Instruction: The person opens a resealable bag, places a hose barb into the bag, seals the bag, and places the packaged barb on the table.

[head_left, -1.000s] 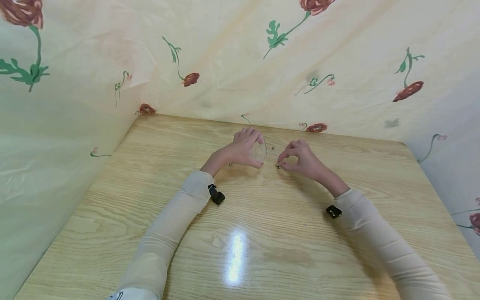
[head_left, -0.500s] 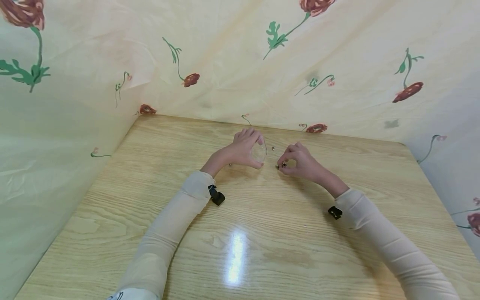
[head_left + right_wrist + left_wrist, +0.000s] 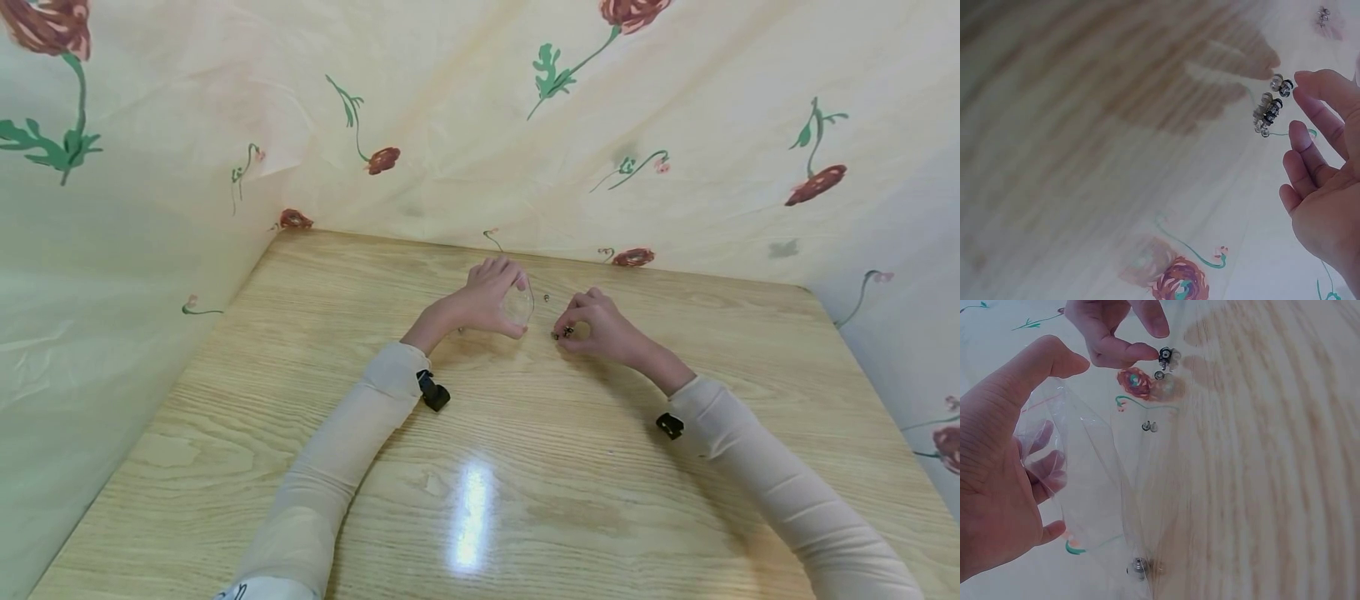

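A clear, creased plastic bag [image 3: 1085, 444] is held by my left hand [image 3: 487, 300]; its thumb and fingers are spread apart around it, and the fingers show through the film. To the right, my right hand [image 3: 602, 327] reaches down with thumb and forefinger curved and a gap between their tips. Beside those fingertips lies a small cluster of shiny dark metal pieces [image 3: 1267, 112], with another piece [image 3: 1285, 87] close to one fingertip. Whether that finger touches it, I cannot tell. Their exact kind is too small to make out.
One loose metal piece [image 3: 546, 297] lies behind and between the hands. Another metal piece [image 3: 1138, 569] is near the bag, and one small piece [image 3: 461, 329] sits by the left wrist. A flowered cloth [image 3: 465, 167] hangs along the back of the wooden table [image 3: 562, 517].
My right hand has lowered slightly toward me and its fingers have shifted, showing more of the metal pieces beside them. The left hand and bag stay in place.
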A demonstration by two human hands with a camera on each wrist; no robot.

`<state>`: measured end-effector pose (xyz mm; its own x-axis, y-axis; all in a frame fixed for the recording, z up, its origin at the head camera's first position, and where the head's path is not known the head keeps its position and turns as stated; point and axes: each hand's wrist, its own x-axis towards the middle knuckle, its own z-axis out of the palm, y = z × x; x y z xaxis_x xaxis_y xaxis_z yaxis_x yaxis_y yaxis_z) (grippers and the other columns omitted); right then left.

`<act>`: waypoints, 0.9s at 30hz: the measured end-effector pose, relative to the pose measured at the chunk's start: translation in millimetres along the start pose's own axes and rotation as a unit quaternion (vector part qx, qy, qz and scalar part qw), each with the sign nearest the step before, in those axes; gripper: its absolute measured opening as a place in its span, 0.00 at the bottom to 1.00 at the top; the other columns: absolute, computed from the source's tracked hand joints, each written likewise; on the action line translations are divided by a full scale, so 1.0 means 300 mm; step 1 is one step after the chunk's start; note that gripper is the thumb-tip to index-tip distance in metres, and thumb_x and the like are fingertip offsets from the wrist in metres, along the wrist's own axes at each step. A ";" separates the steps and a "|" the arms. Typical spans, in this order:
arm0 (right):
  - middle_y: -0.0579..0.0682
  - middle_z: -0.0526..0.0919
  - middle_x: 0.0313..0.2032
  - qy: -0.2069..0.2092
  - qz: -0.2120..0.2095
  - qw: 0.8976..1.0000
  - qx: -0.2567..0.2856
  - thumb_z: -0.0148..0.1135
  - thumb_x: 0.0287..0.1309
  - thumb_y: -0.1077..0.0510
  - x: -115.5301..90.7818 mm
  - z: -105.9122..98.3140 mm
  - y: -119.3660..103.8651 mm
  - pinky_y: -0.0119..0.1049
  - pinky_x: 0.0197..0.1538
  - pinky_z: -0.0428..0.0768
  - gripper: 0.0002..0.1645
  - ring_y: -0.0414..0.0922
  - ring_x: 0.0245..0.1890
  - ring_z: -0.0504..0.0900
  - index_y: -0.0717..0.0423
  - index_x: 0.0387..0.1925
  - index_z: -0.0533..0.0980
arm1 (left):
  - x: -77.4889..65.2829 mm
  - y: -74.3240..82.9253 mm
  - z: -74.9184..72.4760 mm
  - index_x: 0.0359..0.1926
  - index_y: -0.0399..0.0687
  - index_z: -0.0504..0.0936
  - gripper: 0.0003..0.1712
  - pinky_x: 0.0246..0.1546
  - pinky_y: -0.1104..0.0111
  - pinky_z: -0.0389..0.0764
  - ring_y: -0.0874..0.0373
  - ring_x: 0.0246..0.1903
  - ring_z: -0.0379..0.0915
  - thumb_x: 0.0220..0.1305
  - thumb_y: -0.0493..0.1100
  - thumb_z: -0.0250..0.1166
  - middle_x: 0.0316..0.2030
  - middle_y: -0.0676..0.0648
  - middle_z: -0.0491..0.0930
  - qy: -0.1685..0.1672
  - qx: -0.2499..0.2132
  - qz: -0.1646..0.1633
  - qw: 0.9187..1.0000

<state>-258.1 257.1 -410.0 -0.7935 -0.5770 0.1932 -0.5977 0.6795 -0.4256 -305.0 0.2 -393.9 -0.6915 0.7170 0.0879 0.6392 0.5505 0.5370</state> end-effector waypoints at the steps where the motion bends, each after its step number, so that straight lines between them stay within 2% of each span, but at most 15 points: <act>1: 0.53 0.82 0.34 -0.002 0.001 1.000 -0.003 0.74 0.51 0.66 0.001 0.000 0.001 0.44 0.47 0.59 0.07 0.48 0.38 0.66 0.55 0.34 0.88 | 0.000 -0.001 0.001 0.57 0.40 0.66 0.38 0.61 0.50 0.55 0.50 0.54 0.54 0.53 0.53 0.74 0.56 0.40 0.65 0.000 0.002 0.000 1.000; 11: 0.53 0.82 0.35 -0.014 0.009 1.000 -0.008 0.75 0.51 0.65 0.003 -0.001 -0.002 0.45 0.48 0.60 0.08 0.50 0.39 0.68 0.55 0.35 0.88 | 0.006 -0.009 0.008 0.56 0.42 0.66 0.38 0.59 0.51 0.56 0.49 0.54 0.54 0.52 0.54 0.73 0.56 0.40 0.65 -0.001 0.007 -0.003 1.000; 27: 0.53 0.82 0.35 -0.019 0.003 0.999 -0.028 0.76 0.51 0.65 0.003 0.003 0.002 0.43 0.46 0.60 0.07 0.47 0.37 0.66 0.56 0.35 0.88 | 0.002 -0.005 0.004 0.56 0.41 0.66 0.37 0.59 0.52 0.55 0.50 0.54 0.53 0.54 0.53 0.73 0.56 0.39 0.65 -0.003 0.007 -0.002 1.000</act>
<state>-258.9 256.6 -410.9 -0.7928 -0.5891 0.1565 -0.5994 0.7069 -0.3755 -306.0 0.4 -395.6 -0.6915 0.7179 0.0809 0.6417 0.5589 0.5251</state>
